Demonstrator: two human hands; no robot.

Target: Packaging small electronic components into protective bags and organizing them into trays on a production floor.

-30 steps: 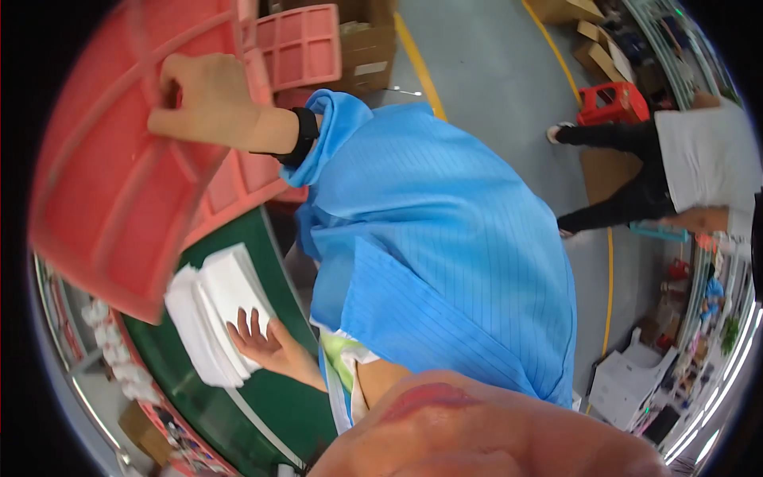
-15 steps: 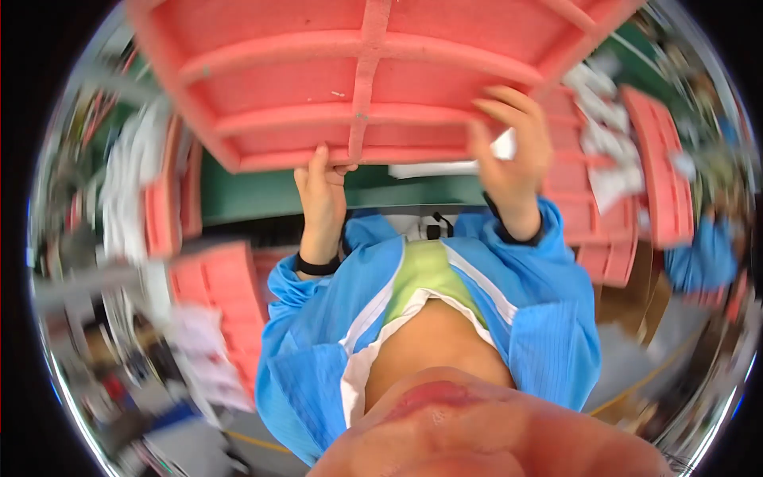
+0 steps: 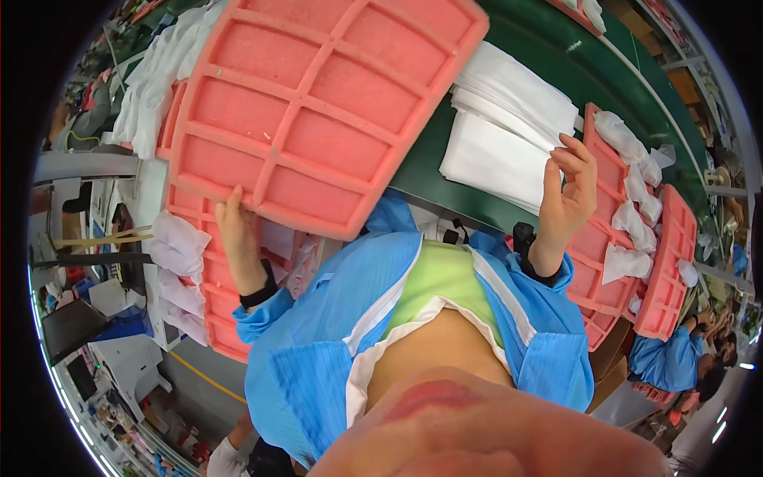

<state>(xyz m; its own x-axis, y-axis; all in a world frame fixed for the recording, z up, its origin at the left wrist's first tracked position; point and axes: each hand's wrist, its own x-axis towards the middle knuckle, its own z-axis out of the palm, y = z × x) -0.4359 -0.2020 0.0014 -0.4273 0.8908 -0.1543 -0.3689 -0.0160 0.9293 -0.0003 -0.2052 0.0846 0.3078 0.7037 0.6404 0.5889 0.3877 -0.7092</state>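
Observation:
A large pink foam tray, divided into two rows of shallow cells, is held up tilted at the front left. My left hand grips its near edge, with fingertips lying over the rim and the thumb side partly hidden. The cells that show hold no goods. My right hand is raised off the tray with its fingers loosely apart and nothing in them. Just to its left lies a stack of flat white sheets on the green table; whether these are bags or cloths I cannot tell.
To the right, pink trays carry several white wrapped items. More white bundles lie on trays at the far left, and others sit beside my left arm. A co-worker in a blue sleeve is at the far right.
The tray has swung left and tilted, uncovering the white stack. My right hand has come away from it to the right. My left hand keeps its hold and has moved left and down.

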